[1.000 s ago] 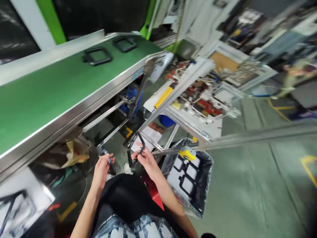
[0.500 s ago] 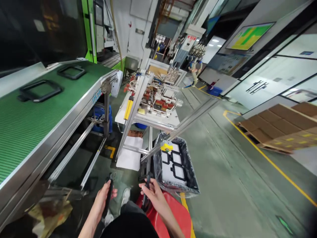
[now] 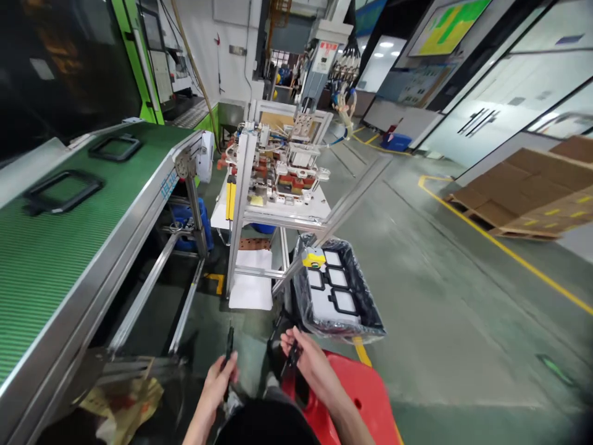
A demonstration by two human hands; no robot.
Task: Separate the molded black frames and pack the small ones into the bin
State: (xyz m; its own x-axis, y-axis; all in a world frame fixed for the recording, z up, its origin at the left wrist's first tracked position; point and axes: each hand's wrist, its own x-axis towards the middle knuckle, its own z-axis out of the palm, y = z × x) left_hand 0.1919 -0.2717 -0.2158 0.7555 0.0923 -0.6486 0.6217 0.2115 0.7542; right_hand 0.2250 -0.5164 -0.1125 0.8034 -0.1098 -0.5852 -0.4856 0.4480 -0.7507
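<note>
My left hand [image 3: 217, 378] is closed round a slim black-handled tool [image 3: 230, 341], held upright with a thin, pale tip pointing away from me. It resembles a knife, but blur hides the exact kind. My right hand [image 3: 303, 349] grips a dark plastic part [image 3: 291, 360] between thumb and fingers, seen nearly edge-on. Its full shape is hidden. Both hands are low in front of my body, apart from each other. Beyond the right hand, a plastic-lined bin [image 3: 373, 309] holds several black frames [image 3: 345, 301] on white sheets.
On the left, a green conveyor belt [image 3: 92, 232] carries two black frames [image 3: 62, 191]. Ahead stands an aluminium-framed fixture bench [image 3: 285, 216]. A red stool [image 3: 359, 389] is beside my right arm. Cartons on a pallet [image 3: 519, 191] sit at the right.
The view has shifted, and both hands appear farther right. The left-hand tool now points more straight ahead. Each hand keeps its hold.
</note>
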